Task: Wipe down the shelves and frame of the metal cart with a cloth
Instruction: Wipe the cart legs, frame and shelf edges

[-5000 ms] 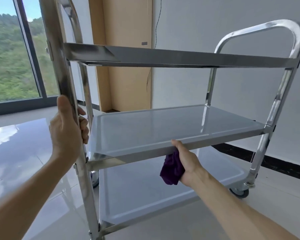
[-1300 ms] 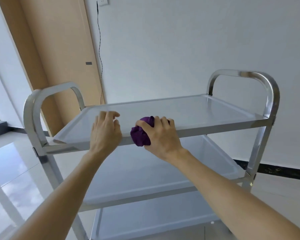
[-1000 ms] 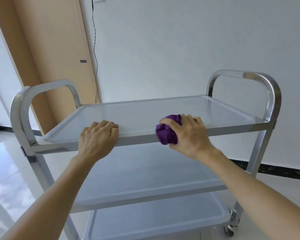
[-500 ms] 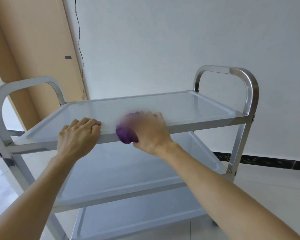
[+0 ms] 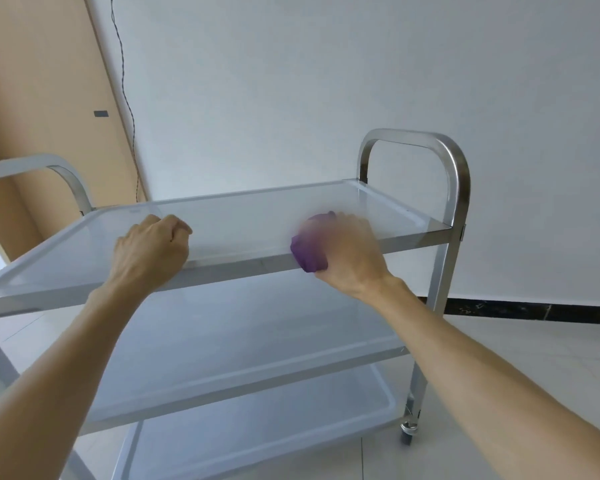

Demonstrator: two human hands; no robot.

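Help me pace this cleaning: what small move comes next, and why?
Probably slide the purple cloth rightward along the top shelf's front rim: the right hand presses it mid-rim, the left hand steadies the cart, and rim remains ahead.

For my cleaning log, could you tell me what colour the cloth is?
Purple; the cloth shows, slightly blurred, in the head view.

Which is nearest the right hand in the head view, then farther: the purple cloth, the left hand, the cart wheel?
From the right hand:
1. Purple cloth, gripped in it at the top shelf's front edge.
2. Left hand, to its left on the same edge.
3. Cart wheel, low by the right leg.
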